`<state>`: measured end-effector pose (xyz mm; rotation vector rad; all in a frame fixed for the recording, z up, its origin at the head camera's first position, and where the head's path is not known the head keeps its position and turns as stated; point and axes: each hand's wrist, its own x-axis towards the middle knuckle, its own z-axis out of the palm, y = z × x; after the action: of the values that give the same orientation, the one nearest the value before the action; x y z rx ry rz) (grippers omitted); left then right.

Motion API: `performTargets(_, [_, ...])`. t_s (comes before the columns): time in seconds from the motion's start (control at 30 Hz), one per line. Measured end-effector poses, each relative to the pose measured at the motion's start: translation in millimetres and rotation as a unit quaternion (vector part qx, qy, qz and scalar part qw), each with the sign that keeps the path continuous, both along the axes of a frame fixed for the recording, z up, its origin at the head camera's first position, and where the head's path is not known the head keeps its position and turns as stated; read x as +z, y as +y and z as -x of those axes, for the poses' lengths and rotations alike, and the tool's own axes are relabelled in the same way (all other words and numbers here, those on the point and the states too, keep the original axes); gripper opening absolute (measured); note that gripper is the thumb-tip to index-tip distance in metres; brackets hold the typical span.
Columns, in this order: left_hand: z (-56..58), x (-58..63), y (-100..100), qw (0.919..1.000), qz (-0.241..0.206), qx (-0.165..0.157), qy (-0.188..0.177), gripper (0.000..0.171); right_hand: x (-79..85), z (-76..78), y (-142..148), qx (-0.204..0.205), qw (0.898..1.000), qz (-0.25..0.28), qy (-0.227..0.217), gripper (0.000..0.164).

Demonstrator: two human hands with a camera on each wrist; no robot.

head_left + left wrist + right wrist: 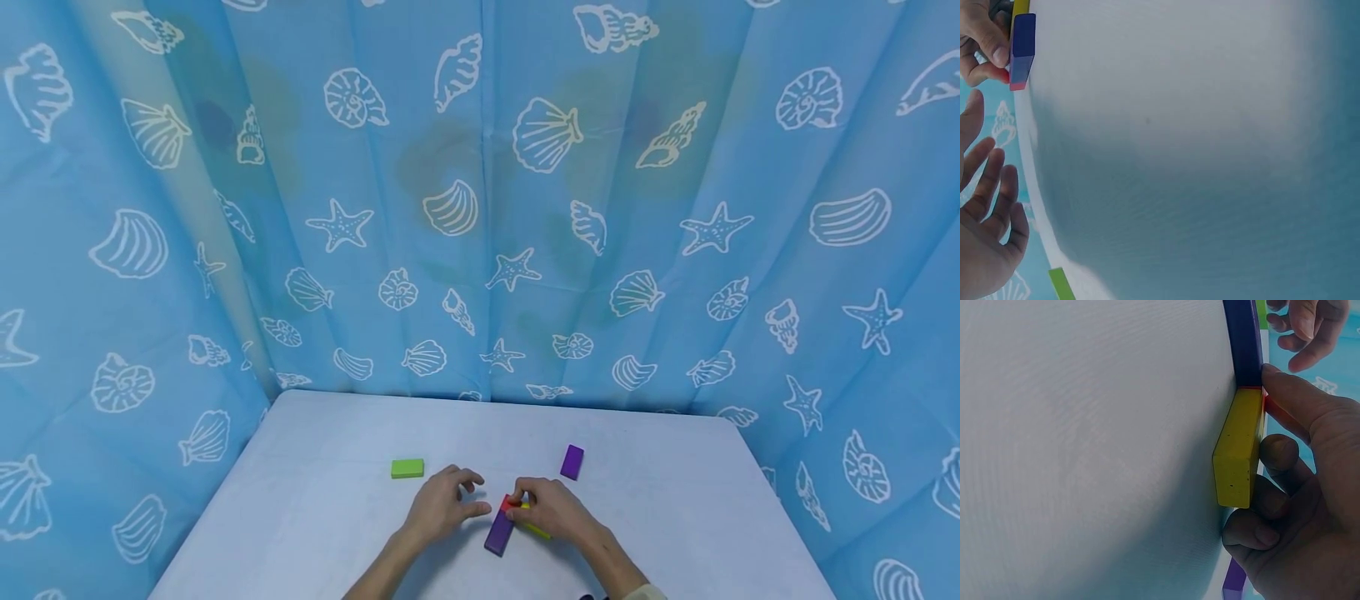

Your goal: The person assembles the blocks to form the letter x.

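In the head view my right hand (551,506) is at a small group of blocks, pinching a red block (507,502) between thumb and index finger. The red block is mostly hidden behind a dark purple block (498,533) and the fingers. A yellow block (1238,447) meets the purple one at an angle, under the curled fingers of that hand. My left hand (444,506) hovers left of the group, fingers loosely bent and holding nothing. Its spread fingers (988,187) show in the left wrist view.
A lime green block (407,468) lies on the white table (322,442) beyond the left hand. Another purple block (572,462) lies farther back, right of the group. A blue shell-patterned curtain (480,250) hangs behind and at both sides.
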<state>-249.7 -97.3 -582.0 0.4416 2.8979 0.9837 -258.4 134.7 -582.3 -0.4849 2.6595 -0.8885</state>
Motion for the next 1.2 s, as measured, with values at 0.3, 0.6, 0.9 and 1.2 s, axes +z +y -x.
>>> performTargets(0.3, [0.7, -0.8, -3.4, 0.9999, -0.006, 0.001, 0.009, 0.037, -0.7, -1.1, 1.0, 0.001, 1.000, 0.007, 0.007, 0.014])
performTargets(0.6, [0.1, -1.6, -10.0, 0.9997, -0.013, -0.001, 0.020, 0.033, -2.9, -1.1, 1.4, -0.001, 1.000, 0.011, 0.008, 0.015])
performTargets(0.9, [0.8, -0.2, -16.6, 0.9994, -0.026, 0.013, 0.017, 0.034, -1.7, -1.1, 0.6, -0.005, 1.000, 0.009, 0.003, 0.015])
performTargets(1.2, [4.3, 0.3, -28.8, 0.9990, -0.035, 0.023, 0.018, 0.036, -0.9, -1.8, 0.5, -0.009, 1.000, 0.005, 0.004, 0.015])
